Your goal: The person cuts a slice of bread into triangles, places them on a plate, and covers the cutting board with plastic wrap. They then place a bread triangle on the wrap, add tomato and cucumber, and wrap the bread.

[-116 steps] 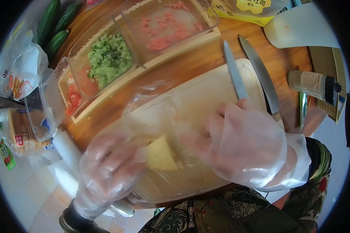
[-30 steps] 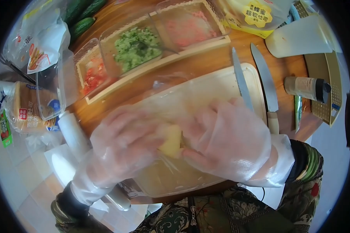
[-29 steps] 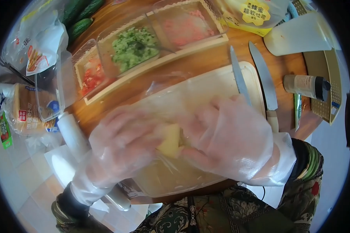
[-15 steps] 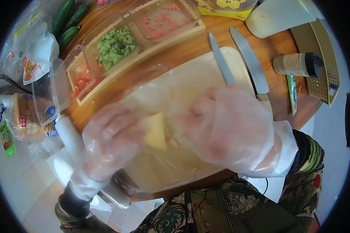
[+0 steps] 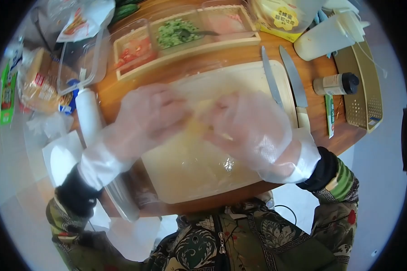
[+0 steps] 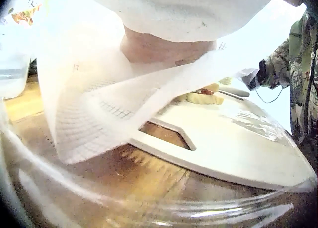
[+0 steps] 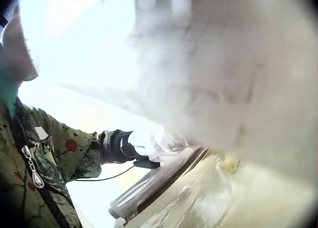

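Note:
Both hands wear clear plastic gloves and meet over the cutting board (image 5: 203,180). A pale yellow piece of filled bread (image 5: 195,129) is between them, blurred and partly hidden by fingers. My left hand (image 5: 149,117) grips its left side. At its right edge the fingers of my right hand (image 5: 253,128) are curled, pinching it. Reddish filling shows between the layers of the bread (image 6: 204,96) in the left wrist view. Glove plastic covers much of the right wrist view, where only a corner of the bread (image 7: 231,163) appears. Crinkled clear film (image 5: 228,163) lies on the board.
Two knives, one on the board (image 5: 271,77) and one beside it (image 5: 294,74), lie to the right. Behind stands a wooden tray (image 5: 185,55) of chopped food. A seasoning jar (image 5: 330,84), squeeze bottle (image 5: 321,38) and perforated basket (image 5: 364,99) are right; a film roll (image 5: 88,113) is left.
The hands have come closer together around the bread, covering more of it. The head view has shifted, so the board and hands sit higher in it.

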`<state>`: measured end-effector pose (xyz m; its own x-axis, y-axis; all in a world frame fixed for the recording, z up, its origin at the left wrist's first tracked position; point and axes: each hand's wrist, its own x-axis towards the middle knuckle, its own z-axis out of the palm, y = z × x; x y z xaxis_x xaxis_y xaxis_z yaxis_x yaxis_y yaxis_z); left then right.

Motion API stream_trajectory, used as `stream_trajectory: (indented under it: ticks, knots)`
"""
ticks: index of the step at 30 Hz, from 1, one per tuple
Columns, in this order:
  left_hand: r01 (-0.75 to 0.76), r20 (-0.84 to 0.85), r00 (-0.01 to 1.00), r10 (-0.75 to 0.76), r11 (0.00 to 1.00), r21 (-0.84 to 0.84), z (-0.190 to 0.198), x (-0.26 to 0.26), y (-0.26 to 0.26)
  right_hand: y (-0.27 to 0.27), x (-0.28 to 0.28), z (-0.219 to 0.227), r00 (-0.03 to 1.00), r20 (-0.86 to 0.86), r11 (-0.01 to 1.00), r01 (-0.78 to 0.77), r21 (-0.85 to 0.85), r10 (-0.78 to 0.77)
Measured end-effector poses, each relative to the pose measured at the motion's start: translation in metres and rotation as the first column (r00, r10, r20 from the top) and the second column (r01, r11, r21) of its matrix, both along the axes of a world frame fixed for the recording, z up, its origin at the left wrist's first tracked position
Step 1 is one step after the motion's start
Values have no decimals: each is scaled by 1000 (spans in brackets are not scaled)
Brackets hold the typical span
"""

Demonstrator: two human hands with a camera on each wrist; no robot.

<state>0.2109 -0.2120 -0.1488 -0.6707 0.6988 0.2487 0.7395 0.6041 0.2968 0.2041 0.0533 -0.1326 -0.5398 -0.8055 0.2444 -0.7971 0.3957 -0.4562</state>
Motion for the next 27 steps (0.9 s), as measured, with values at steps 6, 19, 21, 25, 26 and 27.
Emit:
stream_trajectory:
  ticks: [6,19,21,25,26,27]
  knots:
    - [11,17,1000,-11,999,40,-9,0,-4,-17,11,1,987,63,986,140,91,-146]
    - [162,-39,986,-162,987,-15,-6,-17,-12,-25,24,8,974,111,980,198,21,-199]
    - [113,35,993,-112,993,-35,0,-16,-10,-23,22,10,974,134,981,192,-36,-185]
    - [80,139,988,-70,995,-63,1,-17,-6,-13,17,15,971,166,966,201,-159,-175]
    - [78,118,990,-71,995,-55,-3,-17,-6,-11,13,16,969,159,964,213,-160,-188]
    - [76,99,993,-71,996,-48,-3,-17,-5,-9,6,18,942,44,938,335,-91,-333]
